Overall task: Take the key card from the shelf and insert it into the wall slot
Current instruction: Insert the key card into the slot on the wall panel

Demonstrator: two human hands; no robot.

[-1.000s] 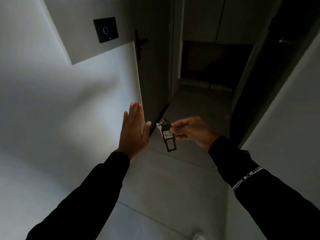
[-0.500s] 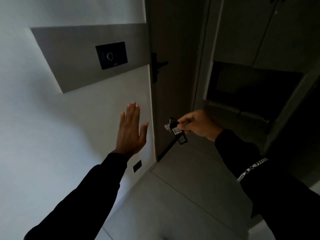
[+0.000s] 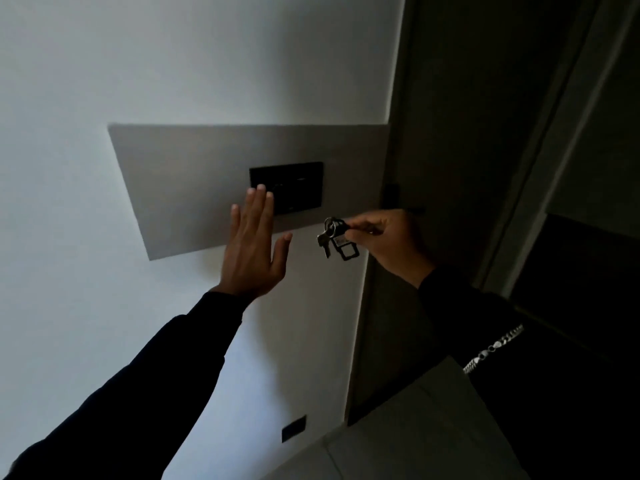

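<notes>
My right hand (image 3: 388, 240) pinches a black key card fob (image 3: 341, 242) with a metal ring and a small key dangling from it. The fob hangs just below and right of the black wall slot panel (image 3: 298, 187), which is set in a grey plate (image 3: 180, 174) on the white wall. My left hand (image 3: 254, 247) is raised flat with fingers spread, its fingertips overlapping the lower left corner of the black panel. Whether the left palm touches the wall cannot be told.
A dark door (image 3: 450, 168) with a black handle (image 3: 393, 195) stands right of the plate. A small dark outlet (image 3: 293, 428) sits low on the wall. Grey floor tiles (image 3: 415, 427) lie at the bottom right, with dark cabinetry (image 3: 588, 237) beyond.
The view has tilted up and closer to the wall. Both hands have risen toward the black panel; the left fingertips now overlap it and the fob is just beside its lower right corner.
</notes>
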